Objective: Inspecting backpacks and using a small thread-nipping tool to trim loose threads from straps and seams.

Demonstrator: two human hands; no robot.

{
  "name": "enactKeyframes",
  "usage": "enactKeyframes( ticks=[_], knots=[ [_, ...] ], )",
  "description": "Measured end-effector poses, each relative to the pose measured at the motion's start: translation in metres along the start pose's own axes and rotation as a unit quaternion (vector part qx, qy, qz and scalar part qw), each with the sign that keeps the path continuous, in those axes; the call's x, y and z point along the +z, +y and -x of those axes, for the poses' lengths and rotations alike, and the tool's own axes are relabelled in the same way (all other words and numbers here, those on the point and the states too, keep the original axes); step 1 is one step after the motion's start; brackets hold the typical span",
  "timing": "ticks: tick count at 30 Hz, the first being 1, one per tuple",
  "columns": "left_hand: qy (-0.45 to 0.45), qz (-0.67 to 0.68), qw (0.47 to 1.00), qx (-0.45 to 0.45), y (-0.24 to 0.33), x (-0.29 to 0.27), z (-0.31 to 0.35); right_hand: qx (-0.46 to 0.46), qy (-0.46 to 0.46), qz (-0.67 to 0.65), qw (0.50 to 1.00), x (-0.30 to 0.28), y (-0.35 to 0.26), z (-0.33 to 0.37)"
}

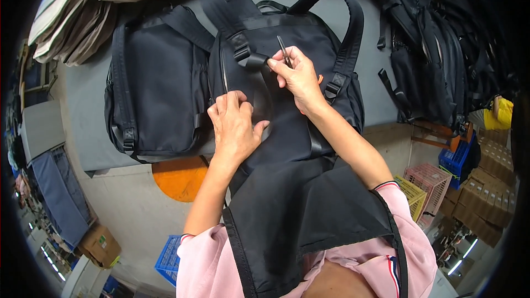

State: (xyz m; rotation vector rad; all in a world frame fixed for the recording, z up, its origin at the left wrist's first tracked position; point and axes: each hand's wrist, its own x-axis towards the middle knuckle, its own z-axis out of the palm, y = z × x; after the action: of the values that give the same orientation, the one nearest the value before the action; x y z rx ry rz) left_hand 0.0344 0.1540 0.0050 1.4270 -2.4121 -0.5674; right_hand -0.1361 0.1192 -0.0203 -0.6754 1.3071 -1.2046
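- The grey worktable [83, 110] is carrying everything, so the bags are lying flat at arm height, easy to get at.
- The black backpack [287, 77] in the middle is lying back-panel up, straps pointing away from the person, bottom end hanging over the near table edge toward their lap. Looks like it's lying that way so the strap side is facing up.
- A second black backpack [157, 77] is sitting just beside it on the left, and a heap of more black bags [436, 44] is piling up on the right.
- Beige bags [83, 16] are stacking up at the far left corner.
- Crates on the floor: a pink one [436, 179], a yellow one [411, 193] touching it, two blue ones [455, 160] [168, 259]. Can't tell what's in them. Cardboard boxes [491, 193] are standing closed.
- The left hand [234, 127] is pressing flat, fingers loosely curled, pinning the fabric down.
- The right hand [298, 77] is pinching a webbing strap [254, 60] while gripping small dark snips [284, 51].
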Motion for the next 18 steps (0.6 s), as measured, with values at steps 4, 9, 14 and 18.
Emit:
enactKeyframes(
  ticks=[4,9,14,18],
  knots=[
    [0.057,0.241,0.965,-0.087,-0.004,0.007,0.016,-0.178,0.087,0.037,0.979,0.013,-0.011,0.011],
    [-0.063,0.588,0.767,-0.25,0.006,-0.022,0.016,-0.415,-0.086,0.289,0.858,0.024,-0.052,0.057],
    [-0.067,0.676,0.711,-0.184,0.007,-0.026,0.024,-0.202,-0.049,0.332,0.92,0.014,-0.033,0.066],
    [-0.046,0.69,0.7,-0.177,0.01,-0.025,0.026,-0.219,-0.067,0.375,0.898,-0.007,-0.045,0.083]
  ],
)
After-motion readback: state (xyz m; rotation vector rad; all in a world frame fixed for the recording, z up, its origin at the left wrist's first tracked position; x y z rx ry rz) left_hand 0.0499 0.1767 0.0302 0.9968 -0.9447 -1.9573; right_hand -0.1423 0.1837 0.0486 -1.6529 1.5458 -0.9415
